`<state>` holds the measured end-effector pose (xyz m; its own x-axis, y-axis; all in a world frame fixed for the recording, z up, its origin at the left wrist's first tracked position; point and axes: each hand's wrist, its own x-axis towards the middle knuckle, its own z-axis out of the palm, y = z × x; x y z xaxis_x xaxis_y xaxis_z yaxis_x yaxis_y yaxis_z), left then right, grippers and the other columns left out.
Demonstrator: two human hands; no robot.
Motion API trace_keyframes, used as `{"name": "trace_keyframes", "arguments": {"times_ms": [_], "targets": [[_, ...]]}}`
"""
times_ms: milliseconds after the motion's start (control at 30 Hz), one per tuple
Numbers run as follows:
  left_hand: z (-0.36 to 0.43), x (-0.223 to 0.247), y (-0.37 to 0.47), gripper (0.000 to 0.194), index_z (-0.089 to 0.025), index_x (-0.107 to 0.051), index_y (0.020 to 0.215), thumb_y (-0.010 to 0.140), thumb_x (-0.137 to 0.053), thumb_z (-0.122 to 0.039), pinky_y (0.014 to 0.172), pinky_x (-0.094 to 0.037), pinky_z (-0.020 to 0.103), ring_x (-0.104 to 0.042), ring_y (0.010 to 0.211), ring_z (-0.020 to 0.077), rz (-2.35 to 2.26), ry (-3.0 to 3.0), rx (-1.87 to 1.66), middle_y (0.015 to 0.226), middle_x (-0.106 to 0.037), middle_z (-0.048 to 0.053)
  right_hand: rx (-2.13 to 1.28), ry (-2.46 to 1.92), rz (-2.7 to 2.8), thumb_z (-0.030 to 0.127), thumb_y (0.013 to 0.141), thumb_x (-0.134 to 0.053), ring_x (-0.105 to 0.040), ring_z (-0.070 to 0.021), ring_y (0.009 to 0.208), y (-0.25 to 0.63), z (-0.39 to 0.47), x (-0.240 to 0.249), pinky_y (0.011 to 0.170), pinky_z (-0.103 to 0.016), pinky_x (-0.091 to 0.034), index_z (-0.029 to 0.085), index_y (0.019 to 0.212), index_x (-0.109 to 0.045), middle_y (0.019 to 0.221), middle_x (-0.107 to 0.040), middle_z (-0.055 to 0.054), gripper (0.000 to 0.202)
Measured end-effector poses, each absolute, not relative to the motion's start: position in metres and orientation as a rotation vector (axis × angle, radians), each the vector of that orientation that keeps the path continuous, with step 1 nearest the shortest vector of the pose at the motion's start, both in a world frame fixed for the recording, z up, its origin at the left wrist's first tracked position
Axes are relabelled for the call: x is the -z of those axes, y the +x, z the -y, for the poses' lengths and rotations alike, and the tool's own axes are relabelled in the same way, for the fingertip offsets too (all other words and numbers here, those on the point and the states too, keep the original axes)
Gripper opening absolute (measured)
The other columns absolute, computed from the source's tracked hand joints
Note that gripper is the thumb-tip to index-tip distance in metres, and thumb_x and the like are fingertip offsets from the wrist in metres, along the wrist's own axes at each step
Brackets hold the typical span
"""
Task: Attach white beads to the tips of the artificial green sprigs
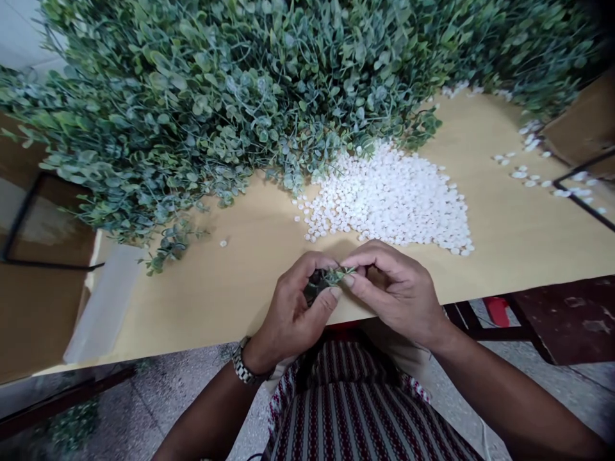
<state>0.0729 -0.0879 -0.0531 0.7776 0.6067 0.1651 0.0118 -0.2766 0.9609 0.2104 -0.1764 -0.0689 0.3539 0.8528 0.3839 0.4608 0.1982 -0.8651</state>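
Close to the table's front edge, my left hand [300, 307] and my right hand [396, 288] meet over a small sprig of artificial leaves [334, 276]. The left fingers curl round the sprig, thumb in front, and cover part of it. Thumb and forefinger of my right hand pinch its right end; whether a small piece is also between them is hidden. Just beyond my hands lies a heap of small round white plastic pieces [389, 195]. Behind it rises a large pile of green artificial foliage [230, 96].
A loose sprig [173, 246] and a translucent strip [103, 307] lie at the left of the table [202, 307]. Cardboard boxes [43, 307] with black wire frames flank both sides. Scattered white pieces [531, 179] lie at the right. A dark red stool [567, 320] stands below, right.
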Motion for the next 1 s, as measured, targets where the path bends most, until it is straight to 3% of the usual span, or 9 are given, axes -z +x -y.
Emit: {"name": "trace_keyframes", "arguments": {"times_ms": [233, 400, 767, 1000], "targets": [[0.093, 0.054, 0.076, 0.003, -0.017, -0.062, 0.082, 0.079, -0.06, -0.017, 0.076, -0.047, 0.026, -0.059, 0.08, 0.0154, -0.649, 1.508, -0.689, 0.086, -0.064, 0.005, -0.262, -1.466, 1.41, 0.012, 0.078, -0.059, -0.053, -0.0139, 0.065, 0.211, 0.178, 0.071, 0.058, -0.028, -0.043, 0.018, 0.078, -0.058, 0.069, -0.058, -0.002, 0.006], [0.095, 0.058, 0.076, 0.006, -0.017, -0.064, 0.084, 0.08, -0.06, -0.017, 0.077, -0.048, 0.028, -0.061, 0.081, 0.0161, -0.676, 1.618, -0.702, 0.084, -0.065, 0.005, -0.209, -1.442, 1.442, 0.015, 0.077, -0.061, -0.057, -0.017, 0.076, 0.216, 0.178, 0.064, 0.066, -0.032, -0.047, 0.019, 0.092, -0.058, 0.081, -0.062, -0.005, 0.015], [0.101, 0.067, 0.075, 0.03, -0.021, -0.048, 0.105, 0.079, -0.054, -0.007, 0.08, -0.051, 0.022, -0.063, 0.089, 0.0125, -0.504, 1.786, -0.746, 0.094, -0.062, 0.003, -0.023, -1.435, 1.739, 0.009, 0.082, -0.052, -0.056, -0.0161, 0.069, 0.222, 0.173, 0.061, 0.061, -0.031, -0.046, 0.014, 0.082, -0.059, 0.072, -0.06, -0.006, 0.009], [0.097, 0.061, 0.069, 0.01, -0.016, -0.058, 0.09, 0.083, -0.052, -0.012, 0.072, -0.05, 0.026, -0.06, 0.078, 0.0147, -0.491, 1.945, -0.715, 0.082, -0.063, 0.005, 0.186, -1.471, 1.808, 0.01, 0.081, -0.055, -0.051, -0.0157, 0.065, 0.217, 0.18, 0.064, 0.06, -0.031, -0.041, 0.015, 0.077, -0.056, 0.07, -0.06, -0.006, 0.006]]}}
